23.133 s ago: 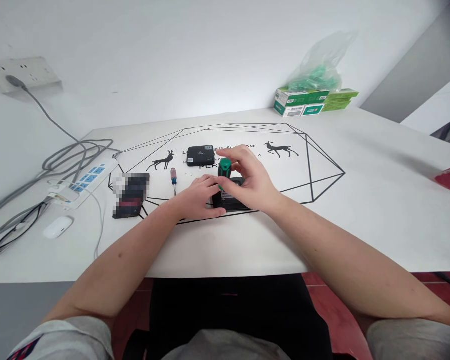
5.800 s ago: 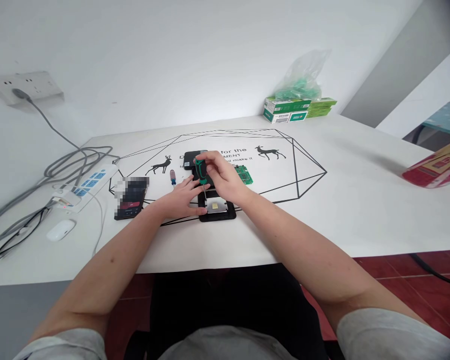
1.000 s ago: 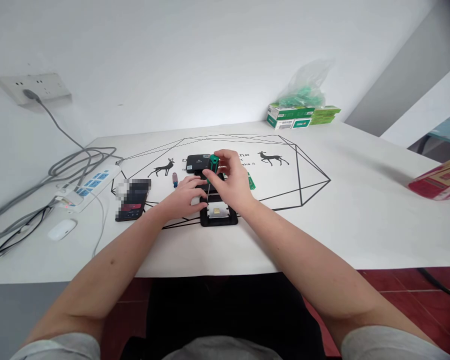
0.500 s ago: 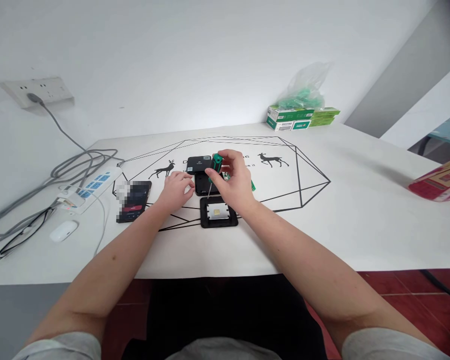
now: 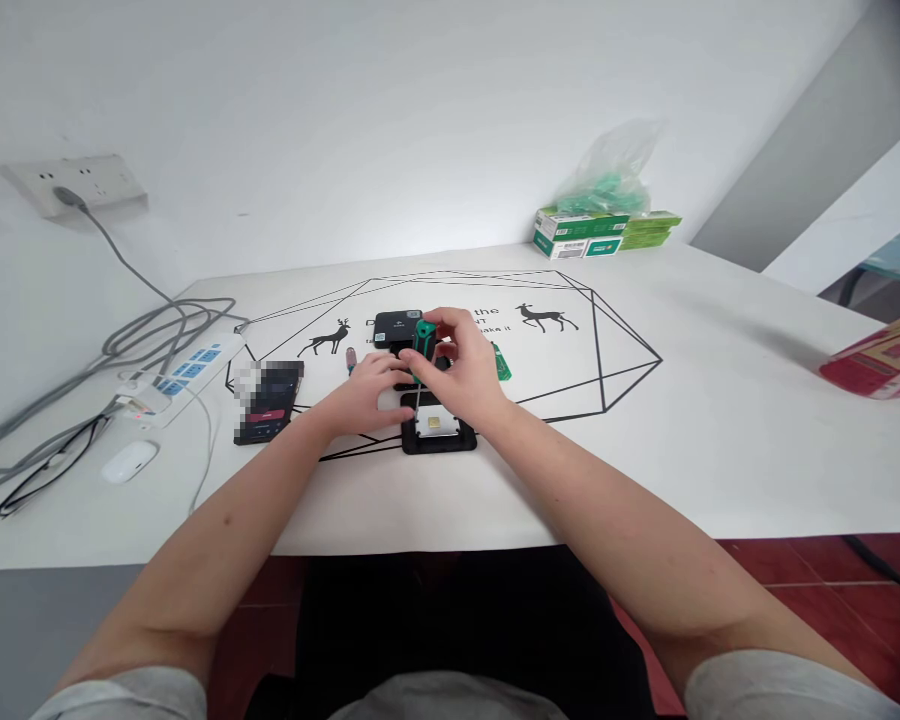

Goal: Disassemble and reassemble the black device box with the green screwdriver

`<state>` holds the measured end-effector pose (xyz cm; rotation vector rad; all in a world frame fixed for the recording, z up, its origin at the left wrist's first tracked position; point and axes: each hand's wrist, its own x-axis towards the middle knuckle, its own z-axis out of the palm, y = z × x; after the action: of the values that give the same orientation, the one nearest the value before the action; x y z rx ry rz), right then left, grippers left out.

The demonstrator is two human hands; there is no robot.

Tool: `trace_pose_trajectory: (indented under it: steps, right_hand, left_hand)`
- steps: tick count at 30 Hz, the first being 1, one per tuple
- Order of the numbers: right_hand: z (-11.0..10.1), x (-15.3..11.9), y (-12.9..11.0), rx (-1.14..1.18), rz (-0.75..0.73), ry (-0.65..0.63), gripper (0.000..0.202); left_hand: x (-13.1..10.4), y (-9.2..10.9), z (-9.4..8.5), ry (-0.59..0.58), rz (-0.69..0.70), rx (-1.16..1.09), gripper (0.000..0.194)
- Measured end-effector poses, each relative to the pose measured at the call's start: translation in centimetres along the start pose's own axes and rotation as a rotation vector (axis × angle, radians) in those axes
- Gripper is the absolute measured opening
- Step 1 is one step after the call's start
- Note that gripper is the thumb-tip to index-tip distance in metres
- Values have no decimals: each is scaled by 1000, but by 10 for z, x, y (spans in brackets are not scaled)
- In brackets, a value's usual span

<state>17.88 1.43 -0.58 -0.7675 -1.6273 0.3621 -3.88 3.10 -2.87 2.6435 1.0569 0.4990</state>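
Observation:
My right hand (image 5: 461,365) is wrapped round the handle of a green and black screwdriver (image 5: 424,340), held nearly upright. Its thin shaft points down to the upper left corner of a black frame (image 5: 440,449) with a silver plate (image 5: 446,424) inside. My left hand (image 5: 367,393) has its fingers stretched out and apart, its thumb at the frame's left edge beside the screwdriver tip. Behind lies a black square cover (image 5: 397,328) with small labels. Another black case part between them is mostly covered by my hands. A green circuit board (image 5: 502,362) lies right of my right hand.
A small reddish handle (image 5: 351,358) shows behind my left hand. On the left are a phone (image 5: 270,402), a white earbud case (image 5: 130,461), glasses (image 5: 49,467) and a power strip (image 5: 191,375) with grey cables. Green and white boxes (image 5: 581,235) stand at the back right.
My left hand has moved right and nearer to me, its thumb reaching the black frame. The screwdriver has shifted slightly left and down with my right hand. The reddish handle has come into view.

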Motion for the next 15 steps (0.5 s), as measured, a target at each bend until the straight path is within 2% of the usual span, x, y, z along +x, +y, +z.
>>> trace_pose_trajectory:
  steps: [5,15]
  right_hand:
    - [1,-4,-4,-25,-81,-94,34]
    - [4,-8,-3,-28,-99,-126,33]
  left_hand:
    - [-2,14,1,-108,46,-66,54]
    - [-2,18,-4,-140,26,-45,43]
